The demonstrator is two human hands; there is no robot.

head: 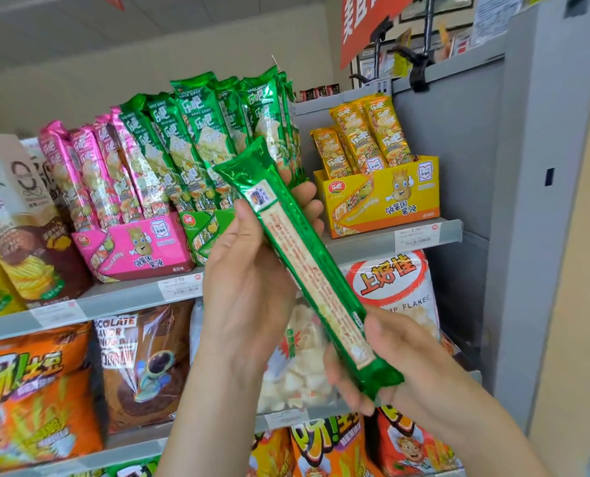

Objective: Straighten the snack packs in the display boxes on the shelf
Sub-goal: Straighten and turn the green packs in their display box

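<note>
Currently a long green snack pack (304, 259) is held slantwise before the shelf (121, 296), its printed back towards the camera. The left hand (249, 270) grips its upper part, thumb in front and fingers (307, 196) curled behind, while the right hand (407, 363) pinches its lower end. Other green packs (197, 132) lean in the green display box (206, 234), between the pink display box (139, 249) and the yellow display box (386, 201).

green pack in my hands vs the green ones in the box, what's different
The held green pack slants in the air, gripped by left hand and right hand; the boxed green packs stand in their box. The held pack shows its text-covered back; the boxed ones show fronts. Both: long green foil.
</note>
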